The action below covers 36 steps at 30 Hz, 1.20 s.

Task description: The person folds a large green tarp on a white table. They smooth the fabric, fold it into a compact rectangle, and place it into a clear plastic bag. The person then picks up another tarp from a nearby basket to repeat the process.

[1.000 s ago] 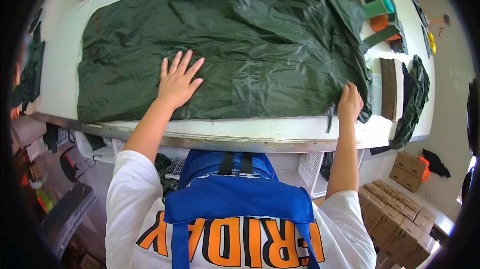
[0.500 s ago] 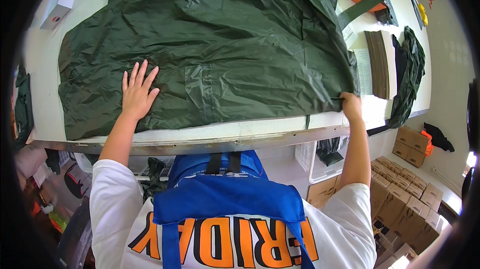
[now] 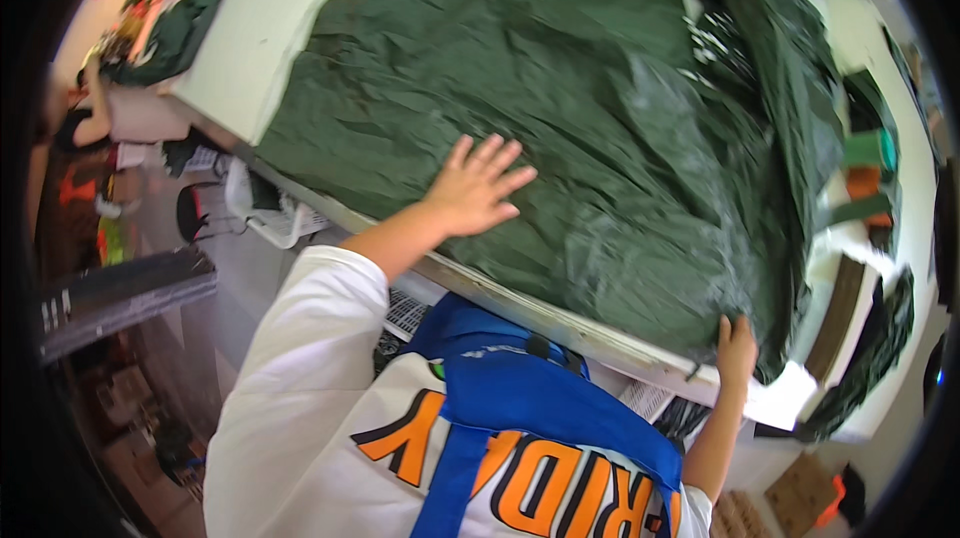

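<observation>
A wide dark green sheet garment, thin and shiny like raincoat fabric, lies spread and wrinkled over the table. My left hand rests flat on it near the front edge, fingers spread. Toward the right, my right hand is at the garment's near edge, thumb and fingers closed on the fabric; part of the grip is hidden. A short dark strip pokes out below the garment's edge, left of my right hand.
The white table has a metal front edge. On its right are a green roll, a brown stack and dark crumpled plastic. A white basket stands below the left side. Another person's arm shows far left.
The view has turned and shifted left, so the table now slants. My left hand stays flat on the garment, farther right along it. My right hand remains at its right near edge.
</observation>
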Motion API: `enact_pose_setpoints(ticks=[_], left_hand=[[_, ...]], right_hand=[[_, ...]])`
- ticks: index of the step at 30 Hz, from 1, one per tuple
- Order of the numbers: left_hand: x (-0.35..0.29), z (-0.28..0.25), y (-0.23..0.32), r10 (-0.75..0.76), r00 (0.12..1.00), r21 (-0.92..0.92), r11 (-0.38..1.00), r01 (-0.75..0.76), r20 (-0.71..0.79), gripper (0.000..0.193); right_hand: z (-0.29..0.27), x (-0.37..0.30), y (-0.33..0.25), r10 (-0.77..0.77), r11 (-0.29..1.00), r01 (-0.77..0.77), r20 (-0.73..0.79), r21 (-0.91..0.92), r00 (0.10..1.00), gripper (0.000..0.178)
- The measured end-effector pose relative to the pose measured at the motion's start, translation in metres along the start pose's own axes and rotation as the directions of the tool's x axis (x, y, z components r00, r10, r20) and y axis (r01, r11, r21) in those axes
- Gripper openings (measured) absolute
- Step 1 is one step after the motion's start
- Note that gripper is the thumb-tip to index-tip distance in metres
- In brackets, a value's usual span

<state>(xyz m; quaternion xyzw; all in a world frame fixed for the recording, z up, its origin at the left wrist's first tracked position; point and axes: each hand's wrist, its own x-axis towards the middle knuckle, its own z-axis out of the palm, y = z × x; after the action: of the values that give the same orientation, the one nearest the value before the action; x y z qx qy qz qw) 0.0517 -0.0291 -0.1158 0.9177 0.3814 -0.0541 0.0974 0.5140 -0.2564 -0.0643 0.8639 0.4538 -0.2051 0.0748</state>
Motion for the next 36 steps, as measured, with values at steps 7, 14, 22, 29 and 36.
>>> enact_pose_setpoints(ticks=[7, 14, 22, 29, 36], left_hand=[[-0.03, 0.001, 0.023, 0.01, 0.998, -0.165, 0.986, -0.02, -0.061, 0.063], [0.02, -0.005, -0.086, -0.161, 0.982, -0.06, 0.986, 0.156, -0.098, 0.056], [0.026, -0.035, -0.383, -0.894, 0.446, -0.131, 0.438, 0.889, 0.038, 0.057], [0.026, -0.055, -0.47, -0.797, 0.601, -0.584, 0.458, 0.67, 0.064, 0.068], [0.042, -0.064, -0.491, -0.796, 0.602, -0.219, 0.578, 0.786, 0.058, 0.021]], right_hand=[[0.037, 0.012, -0.149, -0.535, 0.842, 0.498, -0.212, -0.208, 0.818, 0.057], [0.057, 0.014, -0.152, -0.518, 0.849, 0.47, -0.207, -0.24, 0.83, 0.057], [0.063, 0.016, -0.143, -0.511, 0.848, 0.465, -0.162, -0.254, 0.844, 0.053], [0.067, 0.016, -0.138, -0.51, 0.845, 0.466, -0.136, -0.263, 0.849, 0.052], [0.07, 0.015, -0.139, -0.525, 0.844, 0.486, -0.163, -0.225, 0.836, 0.049]])
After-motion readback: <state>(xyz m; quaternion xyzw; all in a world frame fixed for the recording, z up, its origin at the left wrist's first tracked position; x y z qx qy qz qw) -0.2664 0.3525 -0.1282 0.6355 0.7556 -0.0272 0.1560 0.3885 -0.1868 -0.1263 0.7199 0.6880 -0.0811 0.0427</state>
